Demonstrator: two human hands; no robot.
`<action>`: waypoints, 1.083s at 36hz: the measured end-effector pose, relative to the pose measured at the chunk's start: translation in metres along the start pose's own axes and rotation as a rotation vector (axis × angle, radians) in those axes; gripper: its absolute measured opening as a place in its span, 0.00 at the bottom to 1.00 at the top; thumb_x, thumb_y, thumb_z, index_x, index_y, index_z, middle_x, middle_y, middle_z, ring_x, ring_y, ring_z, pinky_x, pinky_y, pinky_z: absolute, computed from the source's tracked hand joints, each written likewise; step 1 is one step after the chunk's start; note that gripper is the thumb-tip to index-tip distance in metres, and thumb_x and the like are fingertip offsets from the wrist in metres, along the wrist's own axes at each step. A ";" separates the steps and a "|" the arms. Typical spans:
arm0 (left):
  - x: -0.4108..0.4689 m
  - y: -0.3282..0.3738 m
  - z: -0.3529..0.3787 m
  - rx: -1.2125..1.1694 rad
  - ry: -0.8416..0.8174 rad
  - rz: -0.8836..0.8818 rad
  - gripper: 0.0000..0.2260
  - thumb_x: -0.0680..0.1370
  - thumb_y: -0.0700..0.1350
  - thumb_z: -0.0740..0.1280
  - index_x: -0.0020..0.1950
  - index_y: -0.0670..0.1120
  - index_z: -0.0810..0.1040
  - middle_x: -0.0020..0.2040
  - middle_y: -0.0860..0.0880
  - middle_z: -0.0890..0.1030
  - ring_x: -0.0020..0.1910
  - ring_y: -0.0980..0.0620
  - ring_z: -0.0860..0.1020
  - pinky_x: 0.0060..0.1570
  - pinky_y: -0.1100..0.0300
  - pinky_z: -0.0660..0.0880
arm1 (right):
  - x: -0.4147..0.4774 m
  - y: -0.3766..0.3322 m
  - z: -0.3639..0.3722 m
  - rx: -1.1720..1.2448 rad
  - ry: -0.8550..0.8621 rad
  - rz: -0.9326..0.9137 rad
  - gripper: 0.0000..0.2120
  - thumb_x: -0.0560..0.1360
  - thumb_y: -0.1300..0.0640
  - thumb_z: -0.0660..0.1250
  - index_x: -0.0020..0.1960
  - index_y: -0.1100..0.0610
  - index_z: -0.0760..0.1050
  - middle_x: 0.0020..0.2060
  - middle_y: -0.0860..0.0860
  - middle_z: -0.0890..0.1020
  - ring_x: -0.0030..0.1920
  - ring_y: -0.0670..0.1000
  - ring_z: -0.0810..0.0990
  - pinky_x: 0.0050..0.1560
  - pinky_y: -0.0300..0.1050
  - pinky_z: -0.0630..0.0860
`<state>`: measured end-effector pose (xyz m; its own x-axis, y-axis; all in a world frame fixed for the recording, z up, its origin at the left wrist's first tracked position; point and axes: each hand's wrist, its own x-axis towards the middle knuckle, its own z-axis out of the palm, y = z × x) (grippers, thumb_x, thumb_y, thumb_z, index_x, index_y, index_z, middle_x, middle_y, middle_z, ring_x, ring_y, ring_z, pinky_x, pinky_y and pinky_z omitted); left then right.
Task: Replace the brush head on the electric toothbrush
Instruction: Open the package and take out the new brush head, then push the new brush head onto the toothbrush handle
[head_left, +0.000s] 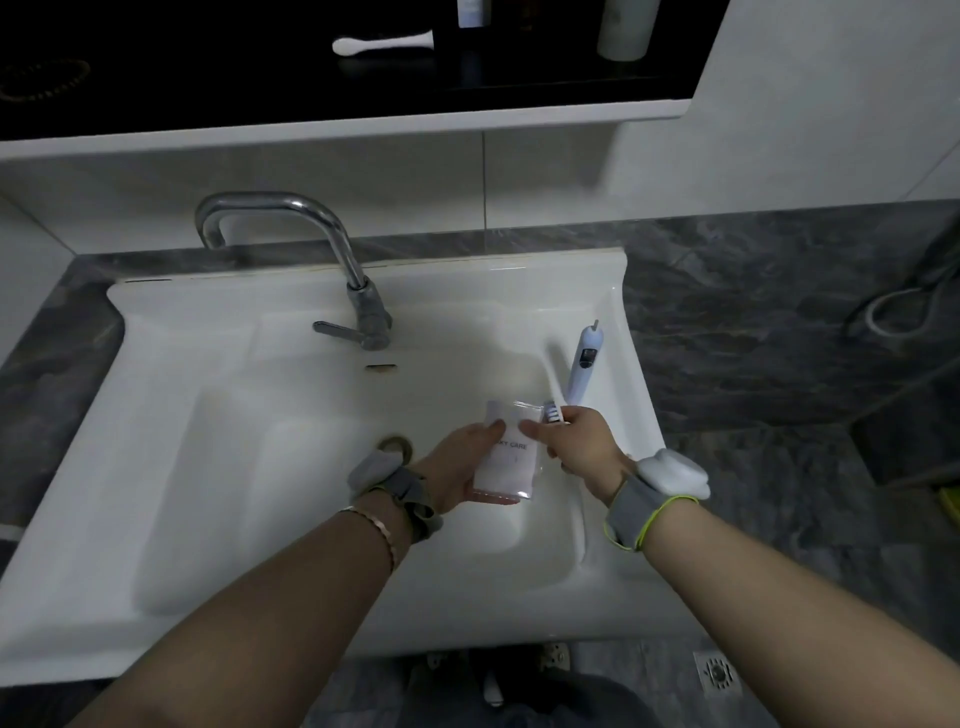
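Over the sink basin I hold a small clear plastic packet (506, 457) with printed text between both hands. My left hand (460, 470) grips its left side from below, thumb on top. My right hand (576, 447) pinches the packet's top right edge and also holds a brush head (554, 414) with white bristles and the lower end of the white toothbrush handle (584, 366). The handle points up and away, its bare metal shaft at the top with no head on it.
The white sink (218, 415) has a chrome faucet (332, 260) at the back and a drain (395, 447) near my left wrist. Grey marble counter (753, 322) lies on the right. A dark shelf above holds a white toothbrush-like item (382, 44) and bottles.
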<state>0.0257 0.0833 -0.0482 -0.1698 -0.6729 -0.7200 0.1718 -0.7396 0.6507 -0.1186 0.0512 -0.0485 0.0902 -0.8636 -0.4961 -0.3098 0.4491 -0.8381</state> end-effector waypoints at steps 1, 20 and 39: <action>0.003 -0.002 0.002 0.015 0.003 -0.004 0.10 0.81 0.49 0.56 0.48 0.47 0.74 0.45 0.47 0.80 0.37 0.49 0.83 0.35 0.52 0.81 | 0.002 0.004 -0.003 -0.011 0.006 0.012 0.18 0.71 0.60 0.72 0.27 0.54 0.70 0.21 0.48 0.69 0.21 0.43 0.65 0.17 0.28 0.60; 0.045 0.003 0.063 0.297 0.140 -0.057 0.06 0.79 0.45 0.61 0.43 0.46 0.72 0.39 0.49 0.74 0.37 0.53 0.74 0.37 0.61 0.71 | 0.021 0.036 -0.077 -0.663 0.102 0.172 0.20 0.77 0.55 0.61 0.64 0.66 0.72 0.60 0.63 0.78 0.63 0.59 0.75 0.54 0.42 0.73; 0.043 0.047 0.029 -0.382 0.424 0.198 0.04 0.80 0.41 0.60 0.47 0.43 0.72 0.36 0.48 0.81 0.31 0.56 0.81 0.39 0.59 0.76 | 0.052 -0.017 -0.043 -0.297 0.255 0.174 0.27 0.72 0.56 0.71 0.67 0.63 0.67 0.62 0.62 0.75 0.64 0.61 0.74 0.61 0.48 0.72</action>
<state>-0.0018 0.0192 -0.0411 0.2894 -0.6753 -0.6784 0.5102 -0.4908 0.7062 -0.1494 -0.0113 -0.0501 -0.2125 -0.8266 -0.5211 -0.5620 0.5396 -0.6268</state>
